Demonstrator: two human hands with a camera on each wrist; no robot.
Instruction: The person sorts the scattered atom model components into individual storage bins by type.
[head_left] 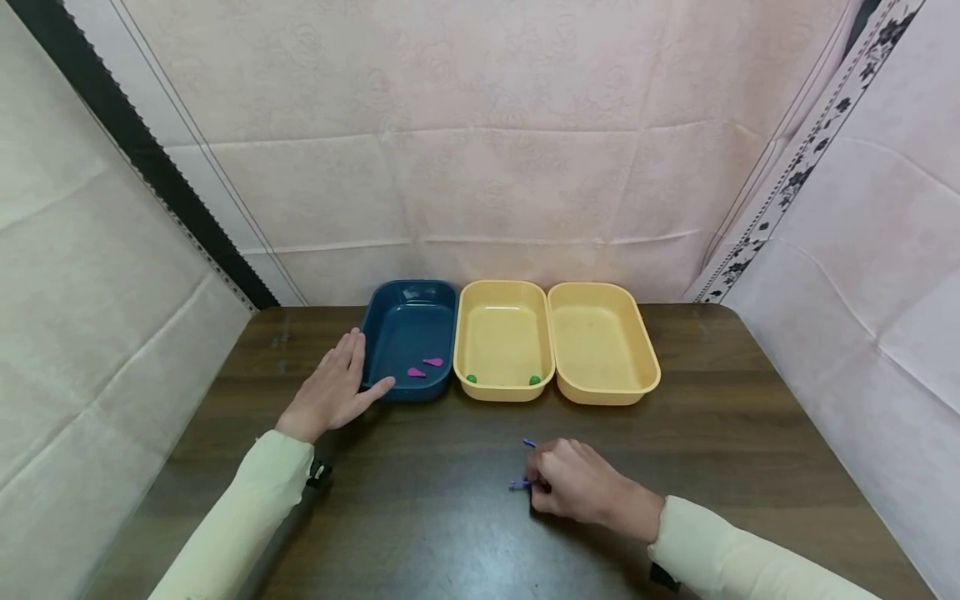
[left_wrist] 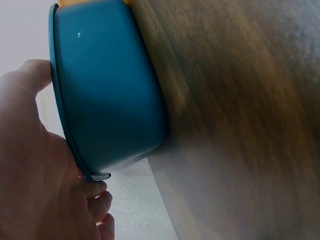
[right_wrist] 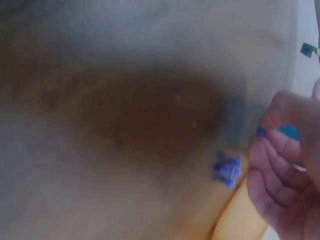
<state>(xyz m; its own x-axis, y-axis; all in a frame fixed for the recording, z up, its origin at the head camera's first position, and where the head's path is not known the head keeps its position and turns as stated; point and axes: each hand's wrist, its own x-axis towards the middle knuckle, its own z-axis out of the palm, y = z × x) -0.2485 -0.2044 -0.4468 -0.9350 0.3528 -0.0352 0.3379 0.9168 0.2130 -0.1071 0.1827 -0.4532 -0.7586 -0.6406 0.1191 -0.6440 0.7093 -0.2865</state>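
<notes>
1. The right hand (head_left: 573,482) is curled, its thumb and forefinger pinching a small blue piece (right_wrist: 261,131); only a bit of this piece shows at the fingertips in the right wrist view;
2. just beside those fingertips, on the side toward the bins, is a second blue piece (right_wrist: 230,171), spiky in outline and blurred; the head view shows blue bits at two spots along the same fingers, one jutting out by the thumb, the other past the knuckles;
3. the left hand (head_left: 336,387) has its fingers straight and its thumb spread wide; it touches the rim of a dark blue bin (head_left: 408,321), the fingers along the left side, the thumb at the near corner;
4. to the right of the left thumb, inside that bin, lie two purple pieces (head_left: 416,372), near each other;
5. ahead of the right fingers and a little to their left stands a yellow bin (head_left: 504,329); two green pieces (head_left: 535,380) lie at its near end, well apart;
6. ahead of the right knuckles stands another yellow bin (head_left: 600,333), beside the first; beneath both hands spreads a brown wooden table (head_left: 420,517).
</notes>
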